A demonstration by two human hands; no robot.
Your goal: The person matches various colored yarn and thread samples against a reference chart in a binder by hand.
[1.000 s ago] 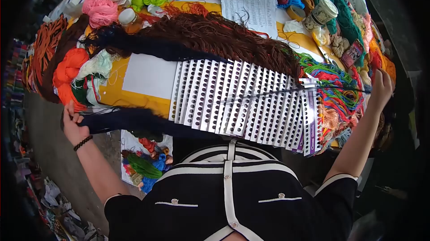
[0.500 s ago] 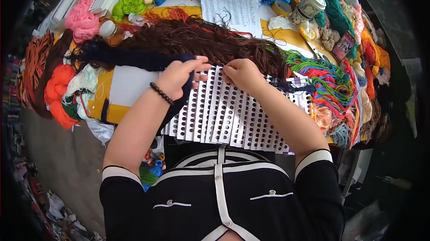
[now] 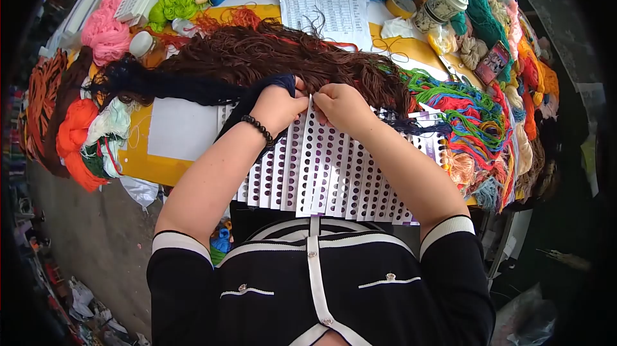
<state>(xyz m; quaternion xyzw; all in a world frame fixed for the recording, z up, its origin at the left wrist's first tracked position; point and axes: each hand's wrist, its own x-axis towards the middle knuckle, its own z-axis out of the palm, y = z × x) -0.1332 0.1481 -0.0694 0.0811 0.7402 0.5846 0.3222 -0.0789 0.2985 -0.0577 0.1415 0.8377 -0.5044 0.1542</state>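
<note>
Dark navy thread runs from the left and loops over my left hand, whose fingers are closed around it. Close by on the right, my right hand is pinched at the top edge of the white punched cards; what lies between its fingertips is too small to make out. The cards overlap in a row, with dark round holes down their length. Behind both hands lies a long heap of dark brown thread. A short navy bunch lies across the cards' right end.
Multicoloured thread lies at the right, near scissors and a patterned cup. A printed sheet is at the back. At the left are a jar, pink yarn, orange yarn and blank paper.
My left hand has moved right, close to my right hand, and its spread fingers have closed. The navy thread has shifted right with it. My right hand stays pinched in nearly the same place.
</note>
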